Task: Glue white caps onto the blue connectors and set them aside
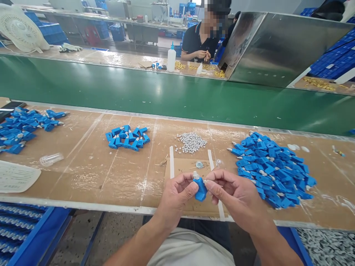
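Note:
Between thumb and fingers, my left hand (180, 194) grips a blue plastic part (200, 189) with a whitish tip pointing up and away. My right hand (235, 194) pinches a tiny pale piece (205, 181) against the side of that part; the fingers mostly cover it. Beneath both hands lies a cardboard sheet (180, 170) with white tape strips along its sides. On the sheet sits a small grey-blue blob with a thin stick (199, 164). Beyond it spreads a heap of small grey pieces (191, 142).
A large pile of blue parts (273, 166) lies right, a small group (127, 137) left of centre, and more (24, 127) far left. Behind the bench runs a green conveyor belt (155, 90). A co-worker (199, 44) sits across, near a white bottle (171, 59) and a metal hood (271, 48).

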A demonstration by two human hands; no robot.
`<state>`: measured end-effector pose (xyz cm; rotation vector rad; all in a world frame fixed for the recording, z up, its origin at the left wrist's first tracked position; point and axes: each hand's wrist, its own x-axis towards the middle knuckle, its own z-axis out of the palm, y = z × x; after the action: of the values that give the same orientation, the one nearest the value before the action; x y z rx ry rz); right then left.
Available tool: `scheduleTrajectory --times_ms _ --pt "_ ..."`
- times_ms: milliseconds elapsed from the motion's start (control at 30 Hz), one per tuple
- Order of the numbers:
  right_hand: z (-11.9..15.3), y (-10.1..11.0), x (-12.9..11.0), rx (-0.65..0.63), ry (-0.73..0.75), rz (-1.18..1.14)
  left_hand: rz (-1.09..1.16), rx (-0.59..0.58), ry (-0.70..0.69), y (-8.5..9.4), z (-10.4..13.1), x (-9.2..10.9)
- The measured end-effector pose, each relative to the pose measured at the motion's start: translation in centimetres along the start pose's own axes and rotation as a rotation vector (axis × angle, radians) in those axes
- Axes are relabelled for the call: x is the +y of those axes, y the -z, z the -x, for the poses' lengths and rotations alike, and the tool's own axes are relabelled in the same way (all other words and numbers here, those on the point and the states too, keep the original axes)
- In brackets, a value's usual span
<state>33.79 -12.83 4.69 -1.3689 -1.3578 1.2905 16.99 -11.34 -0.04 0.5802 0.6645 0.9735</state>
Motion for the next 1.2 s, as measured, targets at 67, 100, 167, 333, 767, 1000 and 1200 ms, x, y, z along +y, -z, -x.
scheduleTrajectory --times_ms 67,100,167,333,767,1000,1200 --pt "0.1 0.0 -0.1 0.007 0.005 0.016 -0.014 0.016 -0.005 0.0 0.0 0.0" --pt "0.1 0.0 -0.1 0.009 0.008 0.022 -0.020 0.022 -0.008 0.0 -0.1 0.0" --pt "0.1 0.0 -0.2 0.016 0.020 0.030 -0.025 0.034 -0.008 0.0 -0.1 0.1" --pt "-0.1 0.9 -0.6 0.117 0.035 -0.023 -0.014 0.001 0.071 -0.4 0.0 1.5" --pt "-2.5 1.1 -1.4 0.120 0.124 -0.215 -0.088 0.140 -0.007 -0.6 -3.3 2.6" --pt "-1.2 -0.7 -0.7 0.165 0.105 -0.126 -0.046 -0.037 -0.017 -0.8 -2.1 1.0" --pt "-1.3 -0.5 -0.5 0.169 0.065 -0.095 -0.014 -0.042 0.003 -0.6 -2.1 0.7"
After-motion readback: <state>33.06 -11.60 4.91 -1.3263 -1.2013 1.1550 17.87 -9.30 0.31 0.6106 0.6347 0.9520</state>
